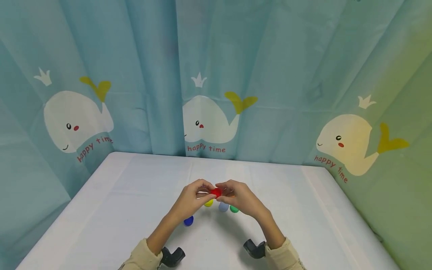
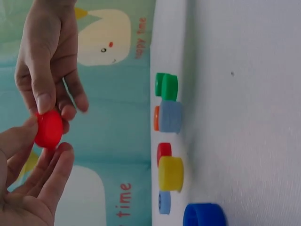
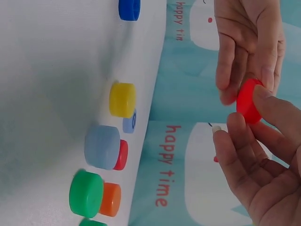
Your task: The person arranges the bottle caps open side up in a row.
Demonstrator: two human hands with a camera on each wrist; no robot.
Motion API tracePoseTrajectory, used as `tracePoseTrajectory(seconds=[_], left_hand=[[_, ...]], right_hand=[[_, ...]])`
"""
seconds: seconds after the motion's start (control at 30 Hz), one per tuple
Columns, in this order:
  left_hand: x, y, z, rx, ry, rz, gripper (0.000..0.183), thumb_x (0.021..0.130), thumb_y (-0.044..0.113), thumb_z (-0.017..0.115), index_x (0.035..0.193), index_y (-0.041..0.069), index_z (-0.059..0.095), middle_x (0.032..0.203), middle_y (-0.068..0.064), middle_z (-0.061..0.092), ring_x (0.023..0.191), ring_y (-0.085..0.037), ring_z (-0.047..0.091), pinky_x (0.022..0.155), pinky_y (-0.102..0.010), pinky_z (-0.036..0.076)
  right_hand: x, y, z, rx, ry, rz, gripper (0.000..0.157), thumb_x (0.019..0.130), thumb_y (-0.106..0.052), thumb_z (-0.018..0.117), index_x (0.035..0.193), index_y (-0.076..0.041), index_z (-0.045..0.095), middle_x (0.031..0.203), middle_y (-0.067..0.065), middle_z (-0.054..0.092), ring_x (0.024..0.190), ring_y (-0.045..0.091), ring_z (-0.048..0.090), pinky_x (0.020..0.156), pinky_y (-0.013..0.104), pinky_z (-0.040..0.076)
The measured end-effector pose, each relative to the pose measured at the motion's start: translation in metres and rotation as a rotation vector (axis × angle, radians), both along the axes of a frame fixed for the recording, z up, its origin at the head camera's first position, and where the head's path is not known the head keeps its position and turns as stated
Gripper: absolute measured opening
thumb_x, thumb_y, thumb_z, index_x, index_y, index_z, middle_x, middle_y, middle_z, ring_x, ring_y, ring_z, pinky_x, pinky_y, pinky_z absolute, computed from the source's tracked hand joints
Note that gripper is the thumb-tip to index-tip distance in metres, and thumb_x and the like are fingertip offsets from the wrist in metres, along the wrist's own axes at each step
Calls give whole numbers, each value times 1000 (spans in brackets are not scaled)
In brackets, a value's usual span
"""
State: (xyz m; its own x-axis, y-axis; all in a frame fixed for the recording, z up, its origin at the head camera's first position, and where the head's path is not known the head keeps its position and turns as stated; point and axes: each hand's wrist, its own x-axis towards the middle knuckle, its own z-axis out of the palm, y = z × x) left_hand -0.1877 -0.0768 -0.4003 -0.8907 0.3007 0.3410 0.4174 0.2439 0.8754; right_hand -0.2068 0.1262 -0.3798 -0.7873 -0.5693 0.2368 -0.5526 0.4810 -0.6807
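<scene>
Above the table, a red bottle cap (image 1: 216,192) is pinched between the fingertips of my left hand (image 1: 190,199) and my right hand (image 1: 243,198). The left wrist view shows the left hand (image 2: 35,188) under the red cap (image 2: 49,129) and the right hand (image 2: 49,56) over it, thumbs and fingers touching its sides. In the right wrist view the cap (image 3: 249,100) sits between both thumbs, tilted on edge. Below the hands, a yellow cap (image 1: 209,203), a light blue cap (image 1: 223,206) and a green cap (image 1: 234,209) lie on the table.
A dark blue cap (image 1: 188,221) lies left of the others. Behind the front caps, the right wrist view shows an orange cap (image 3: 110,199), another red cap (image 3: 121,155) and a small blue cap (image 3: 130,121). The white table (image 1: 111,210) meets a whale-printed curtain (image 1: 287,75).
</scene>
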Motion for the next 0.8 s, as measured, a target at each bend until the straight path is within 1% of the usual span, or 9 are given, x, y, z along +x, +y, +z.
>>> tracePoseTrajectory(seconds=[0.1, 0.27, 0.4, 0.5, 0.67, 0.8], left_hand=[[0, -4, 1, -11, -9, -26, 20, 85, 11, 70, 103, 8, 62, 101, -2, 64, 97, -19, 62, 81, -28, 51], [-1, -11, 1, -60, -25, -50, 18, 88, 17, 68, 104, 12, 64, 102, 1, 65, 98, -17, 61, 82, -29, 51], [-5, -15, -2, -106, -4, -62, 13, 92, 16, 62, 105, 12, 64, 102, 3, 65, 99, -15, 61, 83, -29, 51], [-6, -16, -2, -146, 15, -69, 13, 94, 13, 59, 105, 12, 64, 102, 3, 65, 98, -15, 62, 82, -29, 51], [-5, -16, -4, -203, 37, -66, 13, 95, 12, 57, 104, 10, 65, 101, 1, 65, 98, -18, 62, 81, -32, 52], [-6, -18, -7, -244, 31, -68, 13, 95, 12, 56, 103, 8, 65, 99, 1, 65, 97, -18, 62, 83, -36, 51]], right_hand=[[1, -1, 1, 10, -22, 9, 31, 84, -13, 73, 112, -4, 65, 98, -3, 64, 84, 9, 62, 77, 24, 51], [1, -2, 1, 24, -56, 26, 27, 83, -14, 73, 108, -7, 66, 96, -6, 64, 83, 7, 60, 76, 22, 51], [1, -1, -1, 31, -75, 40, 26, 83, -15, 73, 106, -6, 65, 95, -7, 64, 82, 8, 60, 75, 22, 51], [-1, -2, -3, 57, -85, 41, 26, 83, -13, 73, 106, -5, 65, 93, -6, 63, 82, 9, 60, 73, 22, 51], [-2, -5, -7, 114, -77, 37, 24, 81, -6, 73, 103, -3, 63, 91, -3, 63, 79, 10, 60, 69, 21, 51], [1, -10, -12, 141, -58, 45, 24, 79, -5, 75, 100, -2, 63, 86, -2, 63, 76, 9, 59, 67, 20, 51]])
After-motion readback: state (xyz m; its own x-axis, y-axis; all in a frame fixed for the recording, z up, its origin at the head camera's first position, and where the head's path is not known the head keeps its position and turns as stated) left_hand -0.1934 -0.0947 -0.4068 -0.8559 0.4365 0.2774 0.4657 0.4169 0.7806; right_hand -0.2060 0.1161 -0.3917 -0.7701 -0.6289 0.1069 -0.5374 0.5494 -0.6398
